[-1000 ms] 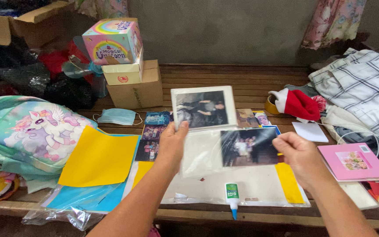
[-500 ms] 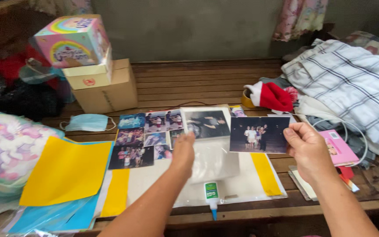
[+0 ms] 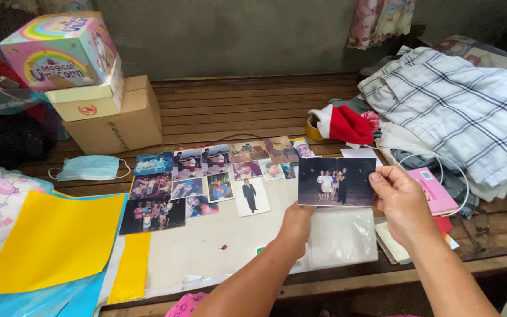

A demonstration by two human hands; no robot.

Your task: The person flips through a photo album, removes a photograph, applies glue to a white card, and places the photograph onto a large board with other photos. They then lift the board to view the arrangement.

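Both hands are holding a dark group photo [image 3: 336, 181] above the white sheet [image 3: 206, 246] near the bench's [image 3: 236, 108] front edge. The right hand's [image 3: 400, 202] fingers are pinching its right edge; the left hand [image 3: 296, 222] is gripping its lower left corner, fingers apparently clamped, though mostly hidden.

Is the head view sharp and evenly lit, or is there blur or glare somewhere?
Head view: soft, even daylight, no strong glare; the dark photograph held by the left hand and right hand is fairly sharp; the corners are darker, and the cardboard boxes lean from wide-angle distortion.
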